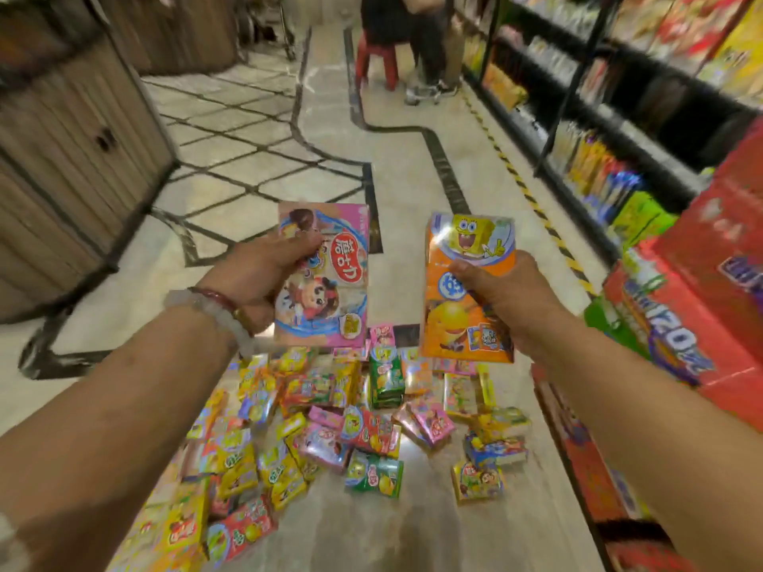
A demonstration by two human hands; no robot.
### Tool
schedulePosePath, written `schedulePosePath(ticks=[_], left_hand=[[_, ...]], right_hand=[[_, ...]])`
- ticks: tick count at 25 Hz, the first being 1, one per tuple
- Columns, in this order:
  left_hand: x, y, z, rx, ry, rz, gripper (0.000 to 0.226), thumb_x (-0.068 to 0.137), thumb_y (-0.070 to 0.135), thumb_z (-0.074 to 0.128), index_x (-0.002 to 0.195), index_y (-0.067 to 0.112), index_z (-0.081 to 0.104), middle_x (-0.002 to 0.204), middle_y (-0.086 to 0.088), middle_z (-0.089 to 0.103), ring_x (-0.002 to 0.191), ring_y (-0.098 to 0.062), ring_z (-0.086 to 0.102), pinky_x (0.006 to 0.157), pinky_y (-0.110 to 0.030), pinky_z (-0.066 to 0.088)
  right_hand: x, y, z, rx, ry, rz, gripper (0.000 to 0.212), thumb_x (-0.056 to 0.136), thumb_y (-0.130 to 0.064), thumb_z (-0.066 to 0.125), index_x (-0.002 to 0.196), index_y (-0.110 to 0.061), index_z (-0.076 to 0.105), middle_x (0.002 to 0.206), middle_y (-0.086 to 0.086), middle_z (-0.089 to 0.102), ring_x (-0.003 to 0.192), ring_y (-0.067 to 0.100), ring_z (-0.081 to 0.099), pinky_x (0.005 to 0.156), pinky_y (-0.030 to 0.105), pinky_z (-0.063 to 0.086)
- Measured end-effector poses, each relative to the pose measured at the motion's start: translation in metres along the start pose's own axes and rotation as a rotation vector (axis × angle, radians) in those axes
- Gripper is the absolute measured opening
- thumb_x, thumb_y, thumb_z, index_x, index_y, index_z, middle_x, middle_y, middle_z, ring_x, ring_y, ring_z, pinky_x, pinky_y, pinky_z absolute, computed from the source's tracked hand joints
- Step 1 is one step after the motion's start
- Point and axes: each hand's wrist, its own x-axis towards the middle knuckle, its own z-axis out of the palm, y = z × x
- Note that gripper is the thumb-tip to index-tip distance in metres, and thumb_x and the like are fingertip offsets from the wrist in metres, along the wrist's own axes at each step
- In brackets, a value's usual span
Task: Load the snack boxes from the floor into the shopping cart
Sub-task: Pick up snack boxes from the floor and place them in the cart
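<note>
Holding left: left hand (264,274) is pinching a glossy pink box (326,278).
Holding right: right hand (501,295) is gripping an orange box (462,324).
Floor: a pile of boxes (330,427) is lying on marble tiles (413,179).

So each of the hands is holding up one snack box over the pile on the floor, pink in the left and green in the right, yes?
Nearly. The head view shows the right hand holding an orange box, not green. The left hand does hold the pink box, above the pile of boxes on the floor.
</note>
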Motion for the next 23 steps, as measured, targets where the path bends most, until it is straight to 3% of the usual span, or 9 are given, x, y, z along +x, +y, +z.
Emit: schedulePosePath(ticks=[4, 8, 11, 13, 16, 20, 23], left_hand=[[-0.062, 0.138, 0.063, 0.06, -0.085, 0.153, 0.029, 0.081, 0.018, 0.056, 0.107, 0.006, 0.062, 0.086, -0.011, 0.074, 0.074, -0.022, 0.071, 0.071, -0.042, 0.058], [-0.127, 0.232, 0.109, 0.083, -0.122, 0.283, 0.016, 0.091, 0.015, 0.052, 0.103, 0.009, 0.061, 0.076, -0.008, 0.074, 0.066, -0.02, 0.071, 0.059, -0.038, 0.059], [-0.171, 0.279, 0.132, 0.088, -0.224, 0.337, 0.016, 0.093, 0.017, 0.051, 0.102, 0.008, 0.061, 0.075, -0.008, 0.073, 0.064, -0.02, 0.071, 0.054, -0.037, 0.058], [-0.195, 0.296, 0.145, 0.096, -0.298, 0.347, 0.017, 0.093, 0.017, 0.051, 0.102, 0.008, 0.061, 0.074, -0.009, 0.073, 0.063, -0.02, 0.071, 0.054, -0.037, 0.058], [-0.23, 0.306, 0.165, 0.113, -0.431, 0.334, 0.012, 0.092, 0.018, 0.052, 0.093, 0.011, 0.062, 0.072, -0.008, 0.073, 0.061, -0.02, 0.071, 0.053, -0.038, 0.058], [-0.273, 0.297, 0.201, 0.135, -0.595, 0.291, 0.013, 0.092, 0.02, 0.054, 0.094, 0.01, 0.063, 0.073, -0.009, 0.073, 0.061, -0.021, 0.071, 0.05, -0.039, 0.058], [-0.313, 0.282, 0.244, 0.17, -0.737, 0.237, 0.018, 0.092, 0.023, 0.054, 0.098, 0.008, 0.063, 0.075, -0.011, 0.073, 0.063, -0.022, 0.071, 0.052, -0.04, 0.058]], right_hand=[[-0.041, -0.168, -0.016, -0.08, 0.038, -0.144, 0.101, 0.039, -0.062, 0.088, 0.123, -0.017, 0.053, 0.11, 0.009, 0.069, 0.088, 0.027, 0.072, 0.074, 0.047, 0.059], [-0.1, -0.282, -0.038, -0.139, 0.101, -0.327, 0.103, 0.038, -0.067, 0.085, 0.124, -0.02, 0.054, 0.111, 0.004, 0.069, 0.094, 0.025, 0.07, 0.081, 0.049, 0.057], [-0.162, -0.337, -0.051, -0.167, 0.193, -0.433, 0.1, 0.039, -0.064, 0.084, 0.122, -0.017, 0.054, 0.105, 0.007, 0.071, 0.087, 0.027, 0.071, 0.075, 0.05, 0.058], [-0.203, -0.357, -0.059, -0.192, 0.291, -0.449, 0.102, 0.041, -0.068, 0.083, 0.123, -0.018, 0.049, 0.103, 0.006, 0.07, 0.084, 0.026, 0.07, 0.07, 0.044, 0.06], [-0.264, -0.364, -0.073, -0.187, 0.392, -0.495, 0.078, 0.064, -0.052, 0.081, 0.124, -0.016, 0.046, 0.093, 0.004, 0.063, 0.065, 0.016, 0.062, 0.054, 0.025, 0.051], [-0.35, -0.356, -0.092, -0.189, 0.61, -0.474, 0.072, 0.067, -0.048, 0.081, 0.122, -0.018, 0.045, 0.106, 0.006, 0.063, 0.085, 0.026, 0.065, 0.063, 0.035, 0.054], [-0.432, -0.35, -0.11, -0.227, 0.754, -0.472, 0.083, 0.057, -0.059, 0.083, 0.122, -0.017, 0.053, 0.106, 0.005, 0.067, 0.082, 0.023, 0.068, 0.061, 0.035, 0.058]])
